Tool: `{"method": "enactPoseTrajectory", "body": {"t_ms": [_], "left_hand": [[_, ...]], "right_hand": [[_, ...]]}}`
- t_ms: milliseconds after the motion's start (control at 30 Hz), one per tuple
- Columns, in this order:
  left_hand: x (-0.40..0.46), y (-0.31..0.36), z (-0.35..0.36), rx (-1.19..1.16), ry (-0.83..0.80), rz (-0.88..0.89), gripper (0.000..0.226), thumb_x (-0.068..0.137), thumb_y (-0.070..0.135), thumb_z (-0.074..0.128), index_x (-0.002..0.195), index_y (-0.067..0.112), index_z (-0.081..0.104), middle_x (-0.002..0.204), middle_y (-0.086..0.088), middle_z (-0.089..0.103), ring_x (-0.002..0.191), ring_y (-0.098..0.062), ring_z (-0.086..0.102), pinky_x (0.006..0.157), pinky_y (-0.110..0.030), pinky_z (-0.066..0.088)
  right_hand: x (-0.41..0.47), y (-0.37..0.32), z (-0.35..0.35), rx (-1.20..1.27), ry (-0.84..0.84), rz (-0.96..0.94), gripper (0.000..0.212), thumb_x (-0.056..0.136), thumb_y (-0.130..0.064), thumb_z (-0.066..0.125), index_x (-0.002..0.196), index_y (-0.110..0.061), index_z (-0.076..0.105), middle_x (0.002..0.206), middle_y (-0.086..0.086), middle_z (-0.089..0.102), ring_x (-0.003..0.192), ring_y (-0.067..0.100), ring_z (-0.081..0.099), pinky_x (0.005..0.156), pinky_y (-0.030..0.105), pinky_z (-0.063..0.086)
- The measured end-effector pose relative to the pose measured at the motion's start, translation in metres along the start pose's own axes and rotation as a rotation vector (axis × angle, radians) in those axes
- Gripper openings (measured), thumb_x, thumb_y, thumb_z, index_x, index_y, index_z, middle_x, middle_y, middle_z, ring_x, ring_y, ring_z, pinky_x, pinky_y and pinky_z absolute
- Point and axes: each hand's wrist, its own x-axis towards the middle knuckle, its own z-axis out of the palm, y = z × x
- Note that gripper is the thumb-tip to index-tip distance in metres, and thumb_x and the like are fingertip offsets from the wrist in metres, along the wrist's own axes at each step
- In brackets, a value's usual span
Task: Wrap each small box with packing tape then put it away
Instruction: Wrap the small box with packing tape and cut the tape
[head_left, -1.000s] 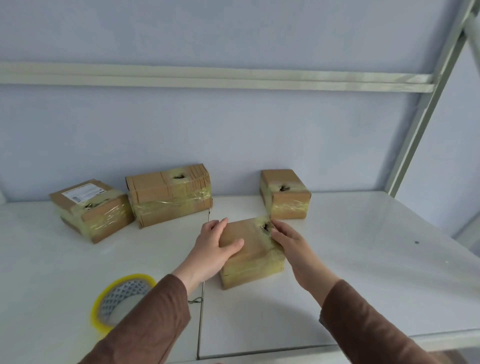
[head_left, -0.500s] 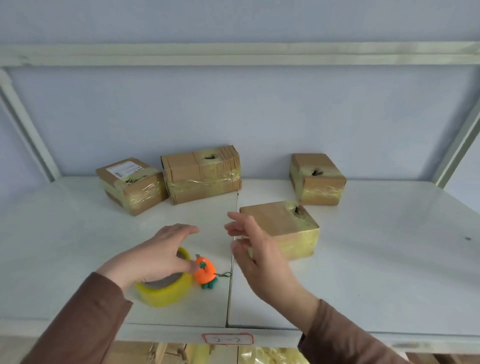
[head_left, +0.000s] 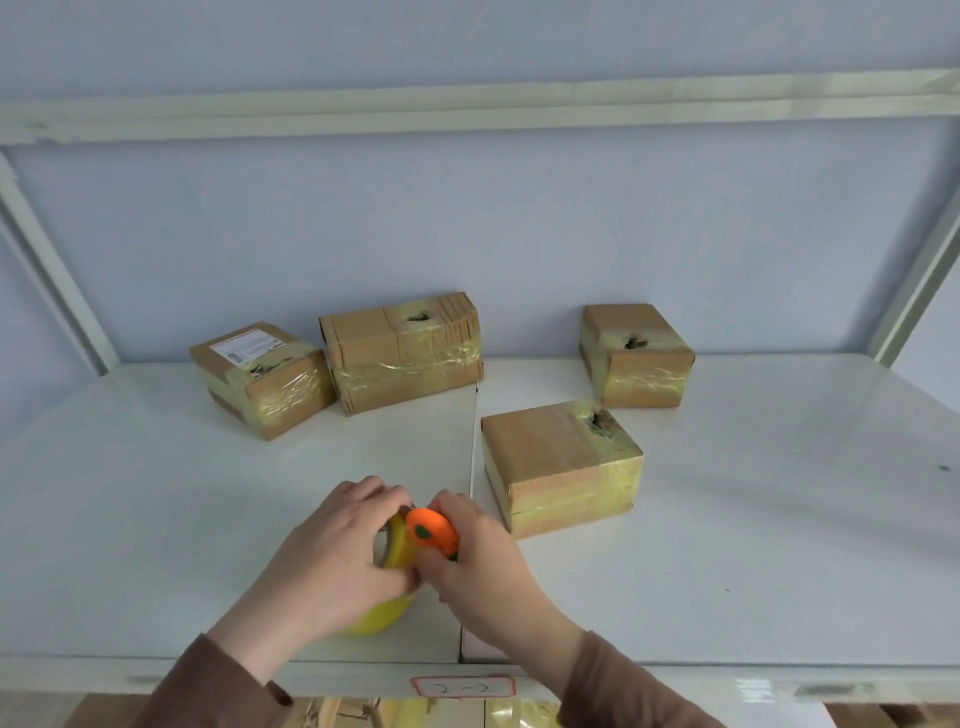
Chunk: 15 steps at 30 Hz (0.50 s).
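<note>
Several small cardboard boxes wrapped in yellowish tape sit on the white shelf (head_left: 779, 545). The nearest box (head_left: 558, 465) stands just right of the shelf seam, free of both hands. My left hand (head_left: 332, 556) grips the yellow tape roll (head_left: 387, 613), lifted on edge near the front. My right hand (head_left: 478, 561) holds a small orange carrot-shaped cutter (head_left: 431, 532) against the roll's top. Most of the roll is hidden by my left hand.
Three taped boxes line the back wall: one with a label (head_left: 262, 376) at left, a long one (head_left: 402, 358) in the middle, a cube (head_left: 636, 356) at right. A label tag (head_left: 462, 687) marks the shelf's front edge. Slanted frame posts stand at both sides.
Both hands left the near box and came back to the front. My left hand took up the tape roll and my right hand picked up the orange cutter.
</note>
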Motion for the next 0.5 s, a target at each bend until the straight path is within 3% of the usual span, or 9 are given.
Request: {"method": "enactPoseTrajectory", "body": {"t_ms": [67, 167, 233, 300, 367, 500], "left_hand": [[-0.004, 0.012, 0.001, -0.12, 0.065, 0.049, 0.039, 0.063, 0.063, 0.062, 0.095, 0.041, 0.055, 0.108, 0.022, 0.054, 0.106, 0.0, 0.05, 0.079, -0.024, 0.046], [-0.006, 0.031, 0.005, -0.36, 0.076, 0.07, 0.03, 0.068, 0.044, 0.082, 0.09, 0.038, 0.063, 0.102, 0.018, 0.063, 0.1, -0.006, 0.059, 0.08, -0.029, 0.048], [-0.004, 0.041, 0.008, -0.357, 0.073, 0.101, 0.027, 0.069, 0.039, 0.082, 0.089, 0.036, 0.064, 0.099, 0.017, 0.063, 0.097, -0.008, 0.059, 0.078, -0.033, 0.049], [-0.002, 0.051, 0.012, -0.286, 0.091, 0.148, 0.026, 0.066, 0.049, 0.068, 0.088, 0.037, 0.061, 0.099, 0.019, 0.059, 0.097, -0.005, 0.056, 0.075, -0.029, 0.048], [0.002, 0.062, 0.015, -0.23, 0.096, 0.189, 0.029, 0.065, 0.053, 0.056, 0.088, 0.037, 0.059, 0.098, 0.019, 0.056, 0.096, -0.003, 0.054, 0.072, -0.025, 0.045], [0.013, 0.083, 0.016, -0.222, 0.069, 0.207, 0.018, 0.068, 0.045, 0.057, 0.084, 0.038, 0.059, 0.095, 0.015, 0.052, 0.089, -0.004, 0.053, 0.067, -0.025, 0.045]], "right_hand": [[-0.007, -0.008, -0.018, 0.148, -0.087, 0.067, 0.011, 0.082, -0.02, 0.055, 0.092, -0.02, 0.055, 0.085, -0.001, 0.057, 0.069, 0.019, 0.058, 0.061, 0.038, 0.057], [-0.019, -0.013, -0.043, 0.325, -0.189, 0.147, 0.019, 0.08, -0.029, 0.059, 0.094, -0.017, 0.056, 0.081, -0.001, 0.052, 0.071, 0.015, 0.051, 0.065, 0.035, 0.049], [-0.027, -0.011, -0.054, 0.242, -0.197, 0.134, 0.026, 0.087, -0.041, 0.066, 0.095, -0.019, 0.054, 0.081, -0.004, 0.051, 0.072, 0.012, 0.047, 0.07, 0.032, 0.042], [-0.035, -0.008, -0.063, 0.078, -0.172, 0.084, 0.029, 0.094, -0.049, 0.066, 0.093, -0.026, 0.048, 0.078, -0.009, 0.049, 0.068, 0.005, 0.043, 0.066, 0.026, 0.037], [-0.042, -0.006, -0.068, -0.054, -0.078, 0.056, 0.031, 0.095, -0.054, 0.062, 0.088, -0.035, 0.039, 0.075, -0.009, 0.048, 0.066, 0.005, 0.044, 0.061, 0.023, 0.035], [-0.05, -0.01, -0.074, -0.243, 0.121, 0.002, 0.042, 0.089, -0.076, 0.045, 0.089, -0.036, 0.032, 0.081, -0.012, 0.048, 0.073, 0.008, 0.048, 0.064, 0.026, 0.037]]}}
